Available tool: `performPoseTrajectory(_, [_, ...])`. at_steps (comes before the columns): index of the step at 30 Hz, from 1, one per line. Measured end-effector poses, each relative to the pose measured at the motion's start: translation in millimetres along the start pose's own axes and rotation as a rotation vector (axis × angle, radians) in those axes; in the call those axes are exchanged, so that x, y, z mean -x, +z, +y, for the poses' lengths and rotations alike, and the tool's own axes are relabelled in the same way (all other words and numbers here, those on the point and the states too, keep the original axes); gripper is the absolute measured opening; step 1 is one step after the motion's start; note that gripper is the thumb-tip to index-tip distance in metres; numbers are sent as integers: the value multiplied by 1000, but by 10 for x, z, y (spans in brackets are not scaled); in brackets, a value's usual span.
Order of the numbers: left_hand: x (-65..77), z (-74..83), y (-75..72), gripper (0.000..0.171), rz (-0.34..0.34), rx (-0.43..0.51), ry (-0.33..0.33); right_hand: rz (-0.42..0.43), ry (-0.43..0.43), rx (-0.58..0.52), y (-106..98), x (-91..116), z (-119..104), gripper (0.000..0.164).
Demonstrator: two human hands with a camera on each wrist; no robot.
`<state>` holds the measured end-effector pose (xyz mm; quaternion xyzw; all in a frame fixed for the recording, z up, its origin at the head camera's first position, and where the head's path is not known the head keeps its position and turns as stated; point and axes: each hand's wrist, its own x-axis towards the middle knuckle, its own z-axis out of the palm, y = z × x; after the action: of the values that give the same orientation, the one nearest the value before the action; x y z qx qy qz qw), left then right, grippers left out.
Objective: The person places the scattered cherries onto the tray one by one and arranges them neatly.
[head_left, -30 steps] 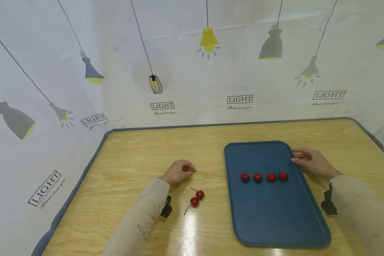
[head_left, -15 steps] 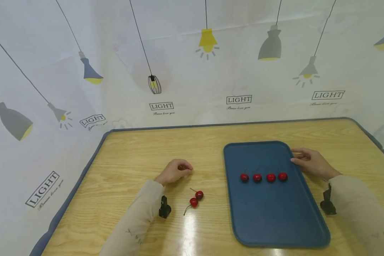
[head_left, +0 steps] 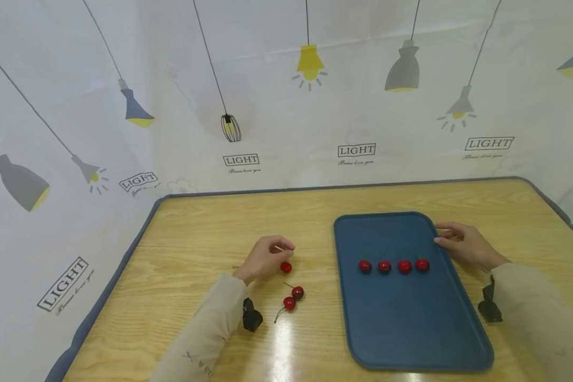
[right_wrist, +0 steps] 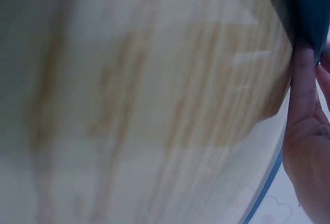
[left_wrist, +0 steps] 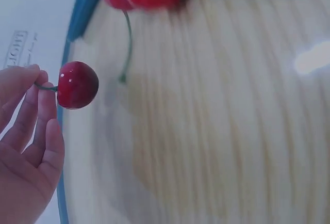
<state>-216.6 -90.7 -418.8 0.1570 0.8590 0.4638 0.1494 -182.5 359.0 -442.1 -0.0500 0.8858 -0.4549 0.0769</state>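
Observation:
My left hand (head_left: 265, 258) pinches a red cherry (left_wrist: 77, 85) by its stem, just above the table; the left wrist view shows the fruit hanging clear of the fingertips. Two more cherries (head_left: 293, 297) lie together on the wood nearer me, stems on. On the right stands a blue tray (head_left: 415, 323) with a row of several cherries (head_left: 394, 266) across its upper half. My right hand (head_left: 470, 244) holds the tray's right rim near the far corner, its thumb at the edge. The right wrist view shows only part of this grip.
The wooden table (head_left: 196, 228) has a dark blue edge, with a pale lamp-printed cloth (head_left: 277, 101) behind it. A thin stem-like line (head_left: 236, 267) shows left of my left wrist; what it belongs to is hidden. Black wrist cameras sit on both sleeves.
My left hand has turned and moved slightly right; a cherry now shows below its fingers. My right hand, the tray and the other cherries stay as they were.

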Motion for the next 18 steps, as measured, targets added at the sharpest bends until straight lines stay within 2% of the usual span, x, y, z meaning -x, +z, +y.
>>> performPoseTrajectory(6, [27,143,80,22,8,123,45,-10,-1,-16,-2,-2,-2,55])
performPoseTrajectory(10, [68,272,170,24,-7,213,53,-15,3,-33,-4,-6,4,55])
performPoseTrajectory(14, [160,507,245,22,-32,298,63,-18,6,-36,-7,-6,4,55])
performPoseTrajectory(18, [221,718,318,20,-53,336,90,-19,8,-30,-13,0,0,56])
